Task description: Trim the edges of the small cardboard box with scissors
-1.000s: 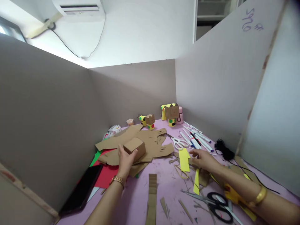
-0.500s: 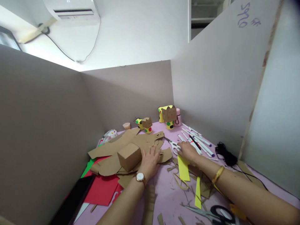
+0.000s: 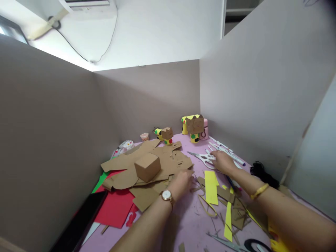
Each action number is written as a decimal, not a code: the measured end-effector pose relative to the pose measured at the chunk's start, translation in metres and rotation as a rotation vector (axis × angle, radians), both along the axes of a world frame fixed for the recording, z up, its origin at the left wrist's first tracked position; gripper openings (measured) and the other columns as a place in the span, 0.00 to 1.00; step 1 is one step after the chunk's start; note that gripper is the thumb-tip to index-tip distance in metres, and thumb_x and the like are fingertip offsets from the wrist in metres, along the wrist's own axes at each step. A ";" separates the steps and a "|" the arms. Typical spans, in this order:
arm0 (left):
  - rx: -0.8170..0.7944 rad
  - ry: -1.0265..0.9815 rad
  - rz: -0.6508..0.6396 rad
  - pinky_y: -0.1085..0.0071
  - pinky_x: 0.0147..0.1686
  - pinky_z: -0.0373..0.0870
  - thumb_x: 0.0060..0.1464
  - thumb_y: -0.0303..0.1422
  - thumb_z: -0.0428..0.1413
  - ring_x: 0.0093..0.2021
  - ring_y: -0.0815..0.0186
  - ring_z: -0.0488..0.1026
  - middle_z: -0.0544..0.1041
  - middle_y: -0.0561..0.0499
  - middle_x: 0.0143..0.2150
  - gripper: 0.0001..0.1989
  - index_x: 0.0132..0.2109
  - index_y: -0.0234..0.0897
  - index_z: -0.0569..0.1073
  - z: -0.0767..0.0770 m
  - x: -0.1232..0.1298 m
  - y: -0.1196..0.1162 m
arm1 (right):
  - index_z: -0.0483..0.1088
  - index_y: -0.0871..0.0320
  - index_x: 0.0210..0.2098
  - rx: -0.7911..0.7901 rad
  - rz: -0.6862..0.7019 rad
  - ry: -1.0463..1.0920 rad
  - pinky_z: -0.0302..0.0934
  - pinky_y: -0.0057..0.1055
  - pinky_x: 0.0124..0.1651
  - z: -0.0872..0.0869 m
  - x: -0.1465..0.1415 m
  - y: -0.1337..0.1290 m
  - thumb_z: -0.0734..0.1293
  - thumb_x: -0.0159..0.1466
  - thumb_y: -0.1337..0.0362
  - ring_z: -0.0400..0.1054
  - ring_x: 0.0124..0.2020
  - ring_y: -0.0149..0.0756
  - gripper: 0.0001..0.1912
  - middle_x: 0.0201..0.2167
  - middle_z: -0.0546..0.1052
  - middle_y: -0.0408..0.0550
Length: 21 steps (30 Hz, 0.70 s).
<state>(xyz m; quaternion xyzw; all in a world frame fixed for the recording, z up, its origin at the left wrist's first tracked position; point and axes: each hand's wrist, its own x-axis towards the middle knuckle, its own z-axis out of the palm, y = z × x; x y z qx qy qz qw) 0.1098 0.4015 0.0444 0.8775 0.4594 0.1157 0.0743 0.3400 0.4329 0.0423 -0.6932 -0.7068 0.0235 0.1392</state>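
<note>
Left hand [image 3: 181,183] nearer yellow paper rectangle [image 3: 210,189]

Hands: 2, left hand [image 3: 181,184] and right hand [image 3: 222,162]. Scissors: 2, white-handled scissors [image 3: 205,159] at right hand's fingertips, black-handled scissors [image 3: 233,245] nearer than both hands. Cardboard box [image 3: 147,168]: 1, left of left hand. Beyond the hands: cat-headed figures [image 3: 195,125] 2, pink bottle [image 3: 205,127] 1, small cup [image 3: 144,137] 1. Markers [image 3: 222,144]: several, right hand blocks exact count.

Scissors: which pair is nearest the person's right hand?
The white-handled scissors, at the fingers of the right hand. The black-handled scissors lie well apart from it, cut off by the picture's bottom edge.
</note>
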 end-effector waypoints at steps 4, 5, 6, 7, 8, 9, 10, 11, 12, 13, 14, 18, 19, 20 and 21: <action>-0.070 -0.018 -0.085 0.52 0.50 0.70 0.59 0.36 0.53 0.52 0.57 0.71 0.70 0.44 0.56 0.17 0.54 0.37 0.68 -0.009 0.021 -0.001 | 0.68 0.57 0.49 -0.055 0.145 0.078 0.68 0.42 0.45 -0.011 -0.007 -0.029 0.64 0.67 0.60 0.71 0.44 0.39 0.13 0.49 0.73 0.49; -0.097 -0.018 -0.115 0.51 0.51 0.69 0.59 0.36 0.53 0.53 0.56 0.70 0.70 0.44 0.56 0.17 0.53 0.37 0.68 -0.010 0.024 -0.002 | 0.68 0.58 0.49 -0.074 0.183 0.095 0.68 0.42 0.45 -0.016 -0.009 -0.038 0.64 0.67 0.61 0.71 0.44 0.39 0.13 0.49 0.73 0.49; -0.128 -0.016 -0.152 0.51 0.50 0.69 0.59 0.36 0.54 0.52 0.57 0.70 0.71 0.44 0.55 0.16 0.52 0.36 0.69 -0.009 0.025 -0.004 | 0.68 0.58 0.50 -0.086 0.222 0.109 0.67 0.43 0.45 -0.020 -0.012 -0.048 0.65 0.66 0.61 0.71 0.44 0.39 0.14 0.49 0.73 0.49; -0.162 -0.019 -0.192 0.53 0.49 0.70 0.59 0.36 0.54 0.51 0.58 0.71 0.72 0.45 0.53 0.15 0.51 0.36 0.70 -0.008 0.024 -0.008 | 0.68 0.58 0.50 -0.092 0.263 0.122 0.67 0.44 0.47 -0.024 -0.014 -0.058 0.65 0.66 0.61 0.70 0.46 0.41 0.14 0.50 0.73 0.50; -0.194 -0.029 -0.228 0.54 0.48 0.71 0.59 0.35 0.53 0.49 0.59 0.73 0.74 0.46 0.51 0.13 0.50 0.36 0.71 -0.007 0.022 -0.012 | 0.68 0.58 0.50 -0.095 0.309 0.137 0.66 0.46 0.48 -0.028 -0.015 -0.067 0.65 0.66 0.61 0.70 0.47 0.42 0.14 0.51 0.72 0.50; -0.218 -0.046 -0.251 0.56 0.47 0.72 0.59 0.35 0.53 0.47 0.61 0.73 0.75 0.46 0.50 0.12 0.49 0.36 0.71 -0.005 0.018 -0.016 | 0.68 0.58 0.50 -0.097 0.354 0.155 0.65 0.46 0.49 -0.031 -0.015 -0.074 0.66 0.66 0.61 0.69 0.48 0.42 0.14 0.51 0.72 0.50; -0.232 -0.070 -0.257 0.57 0.46 0.72 0.60 0.35 0.52 0.46 0.61 0.74 0.75 0.47 0.50 0.12 0.49 0.36 0.71 -0.003 0.012 -0.019 | 0.68 0.58 0.50 -0.095 0.388 0.176 0.65 0.47 0.49 -0.033 -0.015 -0.079 0.66 0.65 0.61 0.69 0.49 0.42 0.14 0.51 0.72 0.50; -0.232 -0.096 -0.236 0.56 0.47 0.72 0.60 0.35 0.52 0.47 0.61 0.74 0.74 0.46 0.51 0.13 0.50 0.37 0.71 -0.001 0.004 -0.022 | 0.69 0.58 0.49 -0.089 0.408 0.200 0.65 0.46 0.49 -0.033 -0.015 -0.081 0.66 0.66 0.61 0.69 0.48 0.42 0.14 0.51 0.72 0.50; -0.219 -0.120 -0.190 0.54 0.50 0.70 0.61 0.36 0.51 0.50 0.59 0.72 0.73 0.45 0.53 0.14 0.51 0.37 0.70 0.000 -0.005 -0.024 | 0.68 0.57 0.50 -0.079 0.409 0.224 0.65 0.46 0.49 -0.033 -0.014 -0.080 0.65 0.66 0.61 0.69 0.48 0.42 0.14 0.51 0.72 0.50; -0.202 -0.136 -0.134 0.51 0.53 0.68 0.61 0.36 0.51 0.54 0.58 0.70 0.71 0.45 0.56 0.15 0.53 0.38 0.69 0.000 -0.013 -0.026 | 0.68 0.57 0.50 -0.065 0.394 0.246 0.65 0.46 0.49 -0.032 -0.015 -0.075 0.65 0.66 0.61 0.69 0.48 0.42 0.14 0.51 0.72 0.50; -0.190 -0.143 -0.078 0.49 0.55 0.65 0.60 0.36 0.51 0.56 0.56 0.68 0.69 0.44 0.58 0.15 0.53 0.38 0.69 0.000 -0.021 -0.026 | 0.68 0.57 0.50 -0.048 0.367 0.263 0.65 0.46 0.49 -0.030 -0.016 -0.068 0.65 0.66 0.61 0.69 0.48 0.42 0.14 0.52 0.72 0.50; -0.254 -0.113 -0.033 0.45 0.58 0.60 0.59 0.35 0.53 0.60 0.53 0.64 0.66 0.44 0.61 0.17 0.55 0.38 0.68 -0.003 -0.039 -0.035 | 0.66 0.57 0.53 -0.005 0.278 0.299 0.66 0.47 0.49 -0.024 -0.036 -0.031 0.65 0.66 0.61 0.69 0.49 0.43 0.16 0.54 0.70 0.51; -0.281 -0.111 -0.060 0.46 0.58 0.60 0.59 0.35 0.53 0.60 0.54 0.64 0.67 0.44 0.61 0.17 0.54 0.38 0.69 -0.003 -0.040 -0.039 | 0.66 0.57 0.53 -0.003 0.271 0.305 0.66 0.46 0.48 -0.023 -0.044 -0.024 0.65 0.66 0.61 0.69 0.49 0.43 0.16 0.54 0.70 0.51; -0.308 -0.116 -0.096 0.47 0.58 0.61 0.59 0.35 0.53 0.59 0.55 0.65 0.69 0.44 0.60 0.16 0.53 0.38 0.70 -0.003 -0.041 -0.043 | 0.66 0.57 0.53 -0.004 0.271 0.310 0.66 0.46 0.48 -0.023 -0.053 -0.019 0.65 0.66 0.61 0.69 0.48 0.42 0.16 0.54 0.70 0.51; -0.330 -0.128 -0.129 0.48 0.57 0.62 0.59 0.35 0.53 0.58 0.56 0.67 0.70 0.45 0.58 0.14 0.52 0.38 0.71 -0.003 -0.042 -0.047 | 0.66 0.57 0.53 -0.009 0.276 0.317 0.66 0.46 0.48 -0.024 -0.060 -0.016 0.65 0.66 0.61 0.69 0.48 0.42 0.16 0.53 0.70 0.51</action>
